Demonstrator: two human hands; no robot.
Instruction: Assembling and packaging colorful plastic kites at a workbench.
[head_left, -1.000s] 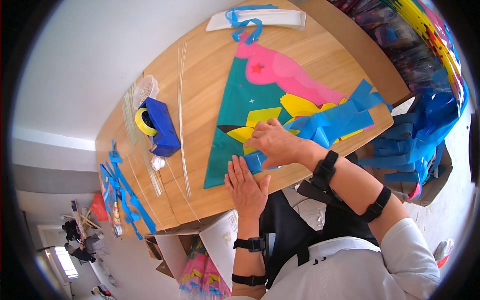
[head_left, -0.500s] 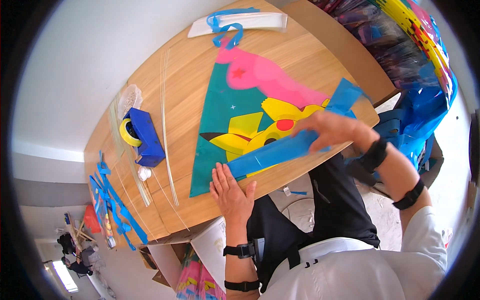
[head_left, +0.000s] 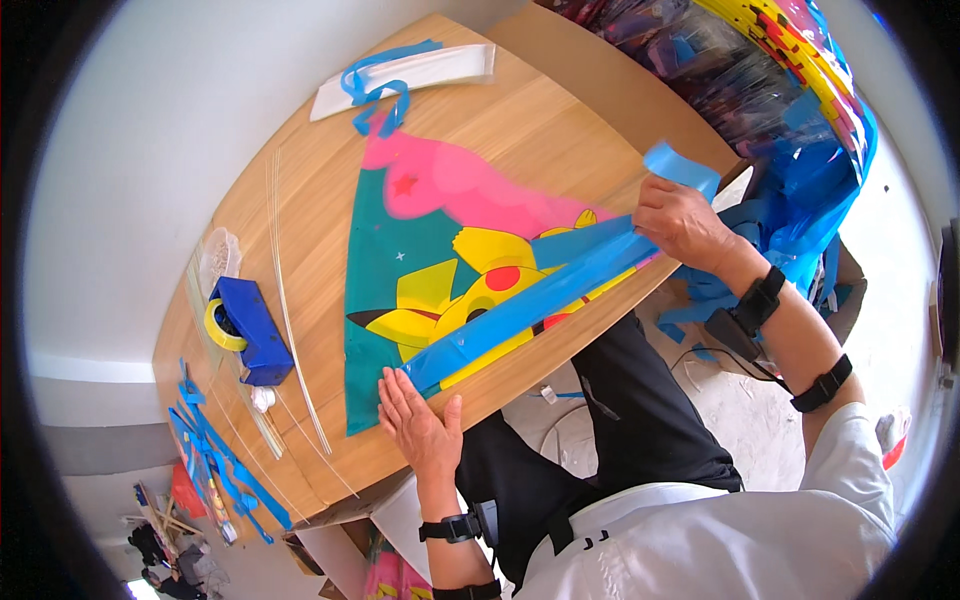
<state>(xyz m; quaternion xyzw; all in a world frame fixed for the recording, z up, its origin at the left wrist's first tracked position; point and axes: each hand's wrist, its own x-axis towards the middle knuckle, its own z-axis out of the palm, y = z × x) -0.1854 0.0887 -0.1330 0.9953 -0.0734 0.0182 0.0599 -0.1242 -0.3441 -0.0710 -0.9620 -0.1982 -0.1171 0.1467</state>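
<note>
1 table [head_left: 500,130] | 1 printed sheet [head_left: 410,235] | 2 hands [head_left: 420,425] [head_left: 688,222] at blue strip [head_left: 530,300]

Two hands work here: one left grip [head_left: 420,428] and one right grip [head_left: 685,222]. The arms carry four black straps [head_left: 825,383], two apiece. One surface [head_left: 560,130] bears one triangular printed sheet [head_left: 400,230], one blue dispenser [head_left: 262,335] with one yellow tape roll [head_left: 215,332], one clear tub [head_left: 218,258] and one long white packet [head_left: 425,80]. The thin rods [head_left: 283,285] number several, too fine to count; the blue ribbons [head_left: 225,465] at left tangle beyond counting.
</note>
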